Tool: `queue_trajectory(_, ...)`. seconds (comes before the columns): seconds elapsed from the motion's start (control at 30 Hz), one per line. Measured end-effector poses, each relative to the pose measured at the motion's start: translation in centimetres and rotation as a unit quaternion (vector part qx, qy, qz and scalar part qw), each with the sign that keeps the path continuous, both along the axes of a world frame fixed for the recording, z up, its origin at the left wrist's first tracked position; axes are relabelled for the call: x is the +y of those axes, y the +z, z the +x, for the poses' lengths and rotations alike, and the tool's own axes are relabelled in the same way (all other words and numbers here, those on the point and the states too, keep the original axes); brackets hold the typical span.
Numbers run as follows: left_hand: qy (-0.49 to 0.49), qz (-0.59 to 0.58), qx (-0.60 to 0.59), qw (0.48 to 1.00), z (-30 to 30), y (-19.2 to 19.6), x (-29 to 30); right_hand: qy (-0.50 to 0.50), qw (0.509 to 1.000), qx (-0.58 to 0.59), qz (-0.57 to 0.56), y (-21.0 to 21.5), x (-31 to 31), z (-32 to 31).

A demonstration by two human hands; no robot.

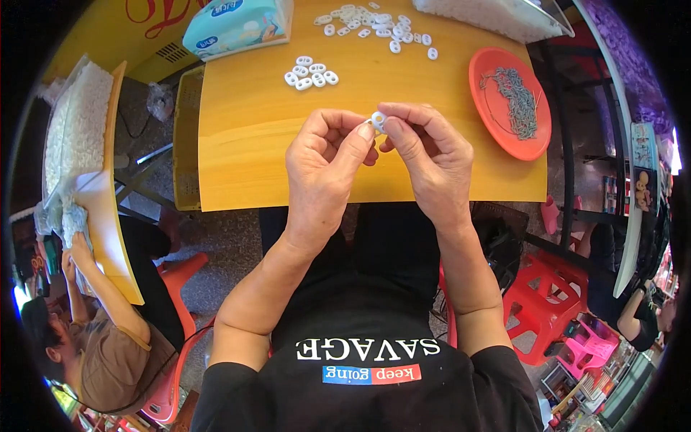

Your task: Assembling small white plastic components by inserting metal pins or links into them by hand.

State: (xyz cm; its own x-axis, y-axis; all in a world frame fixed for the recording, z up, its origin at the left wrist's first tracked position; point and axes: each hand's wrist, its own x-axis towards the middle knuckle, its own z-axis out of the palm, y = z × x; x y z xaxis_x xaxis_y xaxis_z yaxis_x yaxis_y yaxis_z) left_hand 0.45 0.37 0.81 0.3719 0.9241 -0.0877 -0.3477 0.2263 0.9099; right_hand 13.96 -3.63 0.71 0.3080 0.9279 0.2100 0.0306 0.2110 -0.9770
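A yellow wooden table (pixel 252 144) carries two clusters of small white oval pieces (pixel 311 72) (the larger (pixel 374 25) at its far edge). Beside them lie a pack of tissues (pixel 234 25) and an orange plate (pixel 489 79) of thin metal parts.

The small white piece (pixel 378 119) pinched between the left hand (pixel 327 162) and the right hand (pixel 425 155) is mostly covered by the fingertips, so its shape cannot be made out. Beyond the grip, the tray of white parts (pixel 497 16) and the blue tissue pack (pixel 237 25) are cut by the top edge. Right of the grip, the thin metal bits on the red plate (pixel 504 137) are too fine to tell apart.
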Motion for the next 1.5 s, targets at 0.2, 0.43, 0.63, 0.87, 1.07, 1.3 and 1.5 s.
queue_trajectory(0.2, 0.011, 0.020, 0.008, 1.000, -0.1, 0.0, 0.0, -0.002, 1.000, 0.000, -0.008, 0.2, 0.0, -0.2)
queue_trajectory(0.43, -0.007, -0.006, -0.019, 1.000, -0.2, -0.1, -0.1, -0.019, 1.000, 0.009, 0.023, -0.5, -0.3, -0.7)
queue_trajectory(0.63, -0.027, -0.037, -0.036, 0.998, -0.6, -0.7, 0.3, -0.007, 0.996, 0.088, -0.003, -0.9, -0.4, -0.9)
queue_trajectory(0.87, -0.028, 0.153, 0.046, 0.987, -1.2, -1.5, 0.5, 0.021, 0.980, 0.195, -0.043, -0.1, -0.4, -0.5)
queue_trajectory(1.07, -0.085, 0.234, 0.035, 0.968, -1.4, -1.7, 0.6, 0.109, 0.936, 0.329, -0.066, 0.9, -0.7, -1.8)
queue_trajectory(1.3, -0.083, 0.193, -0.078, 0.975, -1.5, -2.5, -0.4, 0.154, 0.921, 0.355, -0.054, 1.2, -1.1, -2.4)
queue_trajectory(1.5, -0.059, 0.204, -0.094, 0.973, -1.3, -2.8, -0.2, 0.139, 0.920, 0.365, -0.039, 1.0, -1.1, -3.3)
